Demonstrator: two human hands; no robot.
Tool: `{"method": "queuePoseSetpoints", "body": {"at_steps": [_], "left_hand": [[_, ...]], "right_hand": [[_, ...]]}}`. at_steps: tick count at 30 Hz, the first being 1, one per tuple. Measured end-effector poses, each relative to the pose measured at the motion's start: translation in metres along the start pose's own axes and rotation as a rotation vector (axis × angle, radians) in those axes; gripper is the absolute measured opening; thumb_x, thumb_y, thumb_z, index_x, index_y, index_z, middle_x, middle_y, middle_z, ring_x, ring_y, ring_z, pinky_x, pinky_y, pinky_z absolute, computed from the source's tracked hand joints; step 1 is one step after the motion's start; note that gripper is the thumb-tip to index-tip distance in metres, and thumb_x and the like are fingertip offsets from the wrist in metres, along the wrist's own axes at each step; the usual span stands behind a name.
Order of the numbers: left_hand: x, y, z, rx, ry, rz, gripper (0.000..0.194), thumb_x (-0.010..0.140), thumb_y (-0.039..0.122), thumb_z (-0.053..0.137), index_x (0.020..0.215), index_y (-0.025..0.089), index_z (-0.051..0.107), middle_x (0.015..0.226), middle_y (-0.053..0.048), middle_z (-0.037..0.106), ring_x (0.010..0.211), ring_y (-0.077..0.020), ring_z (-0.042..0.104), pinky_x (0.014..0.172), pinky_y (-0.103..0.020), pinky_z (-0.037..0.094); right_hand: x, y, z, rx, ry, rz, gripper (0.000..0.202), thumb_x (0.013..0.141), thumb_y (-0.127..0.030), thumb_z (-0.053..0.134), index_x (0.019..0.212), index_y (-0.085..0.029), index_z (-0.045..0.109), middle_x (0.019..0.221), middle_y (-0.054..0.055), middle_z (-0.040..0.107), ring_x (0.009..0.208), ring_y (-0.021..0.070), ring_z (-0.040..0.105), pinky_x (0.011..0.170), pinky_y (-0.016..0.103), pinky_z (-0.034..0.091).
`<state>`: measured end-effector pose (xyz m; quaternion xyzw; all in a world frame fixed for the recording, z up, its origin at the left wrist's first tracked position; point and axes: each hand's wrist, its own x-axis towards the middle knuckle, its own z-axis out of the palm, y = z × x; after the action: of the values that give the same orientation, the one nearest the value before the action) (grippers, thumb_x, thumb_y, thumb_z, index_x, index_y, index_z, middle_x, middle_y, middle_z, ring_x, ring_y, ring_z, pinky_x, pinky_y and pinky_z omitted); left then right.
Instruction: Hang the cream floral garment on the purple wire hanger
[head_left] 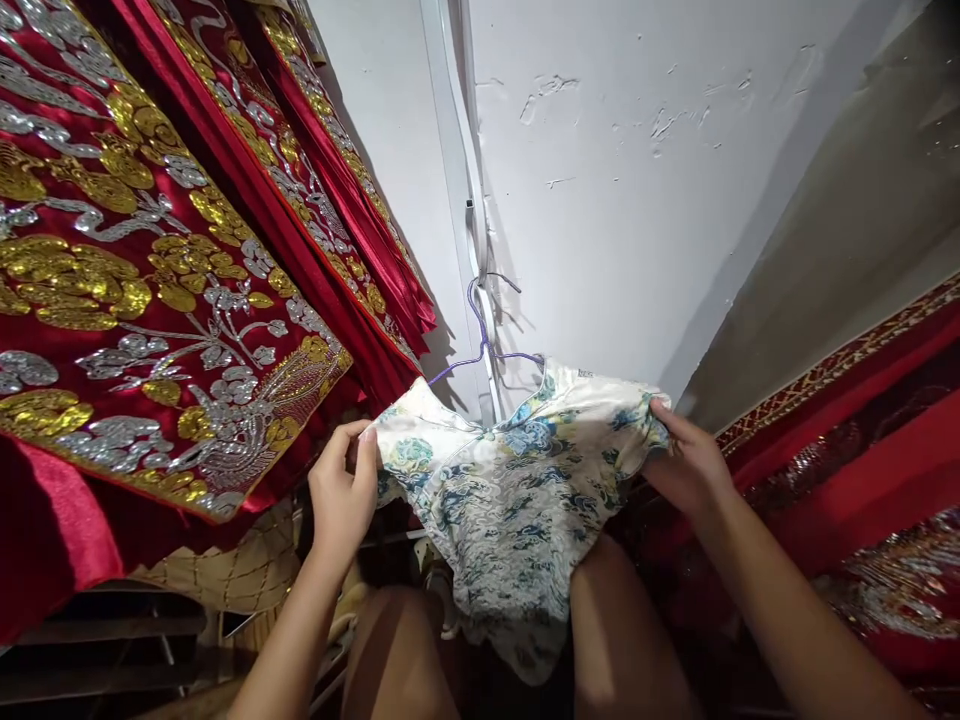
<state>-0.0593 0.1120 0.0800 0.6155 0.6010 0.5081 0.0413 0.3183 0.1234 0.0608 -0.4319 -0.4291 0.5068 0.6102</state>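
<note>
A white dress [517, 500] with a blue and green floral pattern hangs on a thin purple wire hanger [482, 345]. The hanger's hook sits on a pale metal rail [480, 240] by the wall. My left hand [345, 480] pinches the dress at its left shoulder sleeve, thumb on top. At the other sleeve's end, my right hand [686, 450] grips the fabric, its fingers partly behind the cloth. The garment is spread between both hands, and its lower part drops into shadow between my knees.
Red velvet garments [172, 250] with gold and silver sequin embroidery hang close on the left. More red embroidered cloth [862, 480] is at the right. A scuffed white wall [600, 180] stands in front. Low on the left is a shadowy shelf or rack [105, 650].
</note>
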Motion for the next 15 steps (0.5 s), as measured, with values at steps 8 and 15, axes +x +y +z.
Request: {"method": "queuePoseSetpoints", "body": {"at_steps": [8, 15], "left_hand": [[0.011, 0.013, -0.003, 0.082, -0.059, -0.036, 0.027, 0.094, 0.046, 0.055, 0.087, 0.021, 0.06, 0.068, 0.004, 0.052, 0.06, -0.0136, 0.044, 0.059, -0.024, 0.037], [-0.007, -0.009, 0.022, -0.103, 0.016, -0.071, 0.027, 0.093, 0.045, 0.043, 0.085, 0.022, 0.056, 0.076, -0.003, 0.06, 0.074, -0.0214, 0.057, 0.069, -0.032, 0.05]], "right_hand": [[-0.012, -0.052, 0.044, -0.02, -0.138, -0.139, 0.034, 0.09, -0.051, 0.059, 0.098, -0.023, 0.076, 0.083, 0.002, 0.076, 0.093, 0.0237, 0.074, 0.072, 0.033, 0.063], [-0.069, -0.063, 0.076, -0.121, -1.276, 0.049, 0.064, 0.067, -0.053, 0.088, 0.118, -0.017, 0.075, 0.119, 0.01, 0.075, 0.108, 0.0282, 0.073, 0.093, 0.031, 0.055]]}}
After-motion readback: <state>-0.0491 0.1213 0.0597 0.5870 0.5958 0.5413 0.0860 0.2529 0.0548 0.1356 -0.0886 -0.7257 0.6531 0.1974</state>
